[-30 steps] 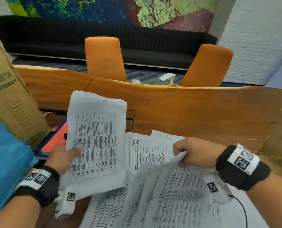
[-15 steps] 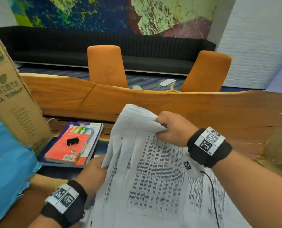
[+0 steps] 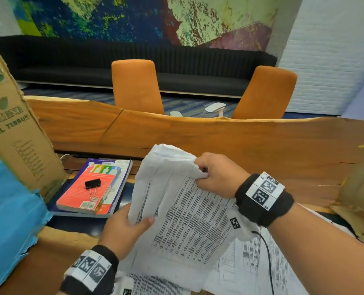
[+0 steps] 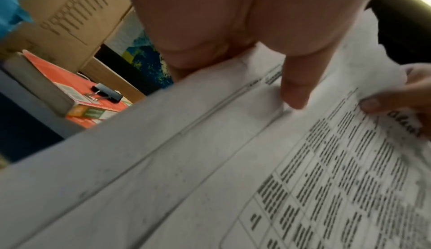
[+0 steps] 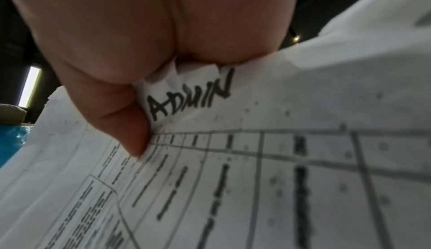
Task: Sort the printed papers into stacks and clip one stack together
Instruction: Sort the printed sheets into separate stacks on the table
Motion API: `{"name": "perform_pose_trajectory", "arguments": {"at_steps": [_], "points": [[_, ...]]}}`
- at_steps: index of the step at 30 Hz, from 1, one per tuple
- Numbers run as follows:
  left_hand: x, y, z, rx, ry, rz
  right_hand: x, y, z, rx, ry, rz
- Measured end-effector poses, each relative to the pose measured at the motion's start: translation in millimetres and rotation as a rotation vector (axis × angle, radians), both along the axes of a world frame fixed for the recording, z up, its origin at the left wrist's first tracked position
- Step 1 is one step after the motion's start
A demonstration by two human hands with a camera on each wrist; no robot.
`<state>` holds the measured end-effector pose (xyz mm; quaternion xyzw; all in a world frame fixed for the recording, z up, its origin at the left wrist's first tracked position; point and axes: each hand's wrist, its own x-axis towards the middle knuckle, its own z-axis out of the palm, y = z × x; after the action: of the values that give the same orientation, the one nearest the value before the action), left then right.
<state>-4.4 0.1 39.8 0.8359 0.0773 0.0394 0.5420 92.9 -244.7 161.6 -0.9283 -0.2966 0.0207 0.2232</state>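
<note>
Both my hands hold a stack of printed papers [image 3: 185, 211] tilted up above the table. My left hand [image 3: 130, 226] grips the stack's left edge, thumb on the top sheet [image 4: 268, 160]. My right hand [image 3: 213, 173] pinches and crumples the top right corner, where "ADMIN" is handwritten on the page [image 5: 189, 98]. More printed sheets [image 3: 259, 267] lie loose on the table underneath. A black binder clip [image 3: 92, 185] rests on a red book at the left, also in the left wrist view as the clip [image 4: 106, 92].
The red book [image 3: 85, 194] lies on a purple book [image 3: 121, 184] beside a tall cardboard box [image 3: 17, 128] and blue plastic [image 3: 8, 220]. A raised wooden partition [image 3: 219, 137] crosses the table's far side. Torn cardboard [image 3: 359, 201] stands at the right. Two orange chairs sit beyond.
One second ago each hand held separate sheets; my right hand has brought its sheets onto the left hand's, and both now grip one combined stack lifted higher.
</note>
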Motion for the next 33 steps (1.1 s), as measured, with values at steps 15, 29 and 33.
{"name": "perform_pose_trajectory", "arguments": {"at_steps": [15,29,33], "points": [[-1,39,-10,-0.186,0.039,0.124,17,21,-21,0.191,0.044,-0.067],[-36,148,-19,-0.247,0.021,0.594,-34,118,-207,-0.508,0.378,-0.12],[-35,143,-24,-0.293,0.038,0.618,-34,118,-208,-0.355,0.407,-0.145]]}}
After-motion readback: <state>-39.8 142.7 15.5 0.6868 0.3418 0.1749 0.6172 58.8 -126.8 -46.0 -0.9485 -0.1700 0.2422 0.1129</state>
